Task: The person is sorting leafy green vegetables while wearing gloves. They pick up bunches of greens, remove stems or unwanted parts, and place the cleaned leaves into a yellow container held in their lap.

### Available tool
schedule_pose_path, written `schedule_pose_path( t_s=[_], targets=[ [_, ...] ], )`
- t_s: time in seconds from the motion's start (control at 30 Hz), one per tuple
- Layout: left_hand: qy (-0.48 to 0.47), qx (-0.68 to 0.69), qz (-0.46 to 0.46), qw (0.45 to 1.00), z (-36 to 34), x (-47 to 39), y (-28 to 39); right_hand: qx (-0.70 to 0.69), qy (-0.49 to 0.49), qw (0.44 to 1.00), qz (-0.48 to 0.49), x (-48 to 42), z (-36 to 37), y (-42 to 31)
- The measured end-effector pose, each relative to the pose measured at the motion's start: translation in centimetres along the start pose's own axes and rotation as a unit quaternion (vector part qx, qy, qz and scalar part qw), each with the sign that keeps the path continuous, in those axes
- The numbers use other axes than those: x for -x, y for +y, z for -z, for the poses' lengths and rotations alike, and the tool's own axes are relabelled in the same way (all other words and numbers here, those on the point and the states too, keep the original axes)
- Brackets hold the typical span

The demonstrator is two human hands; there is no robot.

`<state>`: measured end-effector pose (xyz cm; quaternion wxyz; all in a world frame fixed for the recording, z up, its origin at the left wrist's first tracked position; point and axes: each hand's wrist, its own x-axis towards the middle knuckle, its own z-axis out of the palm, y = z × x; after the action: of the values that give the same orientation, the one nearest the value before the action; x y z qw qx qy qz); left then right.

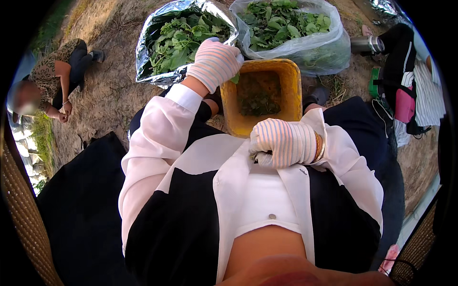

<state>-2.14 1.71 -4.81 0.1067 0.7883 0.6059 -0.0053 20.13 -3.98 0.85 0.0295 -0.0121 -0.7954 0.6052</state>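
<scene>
My left hand, in a striped knit glove, is over the near right edge of a foil-lined bag heaped with leafy greens. Its fingers are curled, and a green leaf sticks out beneath them beside the rim of a yellow plastic bucket. Close to my chest, my right hand is in a matching glove, with bent fingers. A small, dark greenish bit shows at its fingertips; most of it is hidden. Low in the bucket lie some dark leaf scraps.
A clear plastic bag of greens stands beyond the bucket. To the right are a steel thermos, a pink pouch and a striped cloth. A person crouches on bare soil at left.
</scene>
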Motion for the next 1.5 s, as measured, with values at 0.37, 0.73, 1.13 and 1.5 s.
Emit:
schedule_pose_path(
  t_s=[0.37, 0.73, 1.13, 1.5],
  targets=[
    [-0.097, -0.241, 0.225, 0.939, 4.8, -0.3, -9.3, 0.126, 0.076, 0.962, -0.23, 0.1, 5.1, 10.2],
    [-0.059, -0.249, 0.173, 0.951, 5.4, -0.2, -7.4, 0.343, 0.028, 0.743, -0.573, 0.6, 24.0, 30.7],
    [-0.05, -0.228, 0.169, 0.958, 5.7, -0.7, -7.2, -0.301, 0.667, 0.626, -0.27, 6.9, 27.5, 29.2],
    [0.238, -0.003, -0.016, 0.971, 4.0, -1.9, -3.1, -0.521, 0.572, 0.632, 0.036, 4.2, 22.4, 8.9]
  ],
)
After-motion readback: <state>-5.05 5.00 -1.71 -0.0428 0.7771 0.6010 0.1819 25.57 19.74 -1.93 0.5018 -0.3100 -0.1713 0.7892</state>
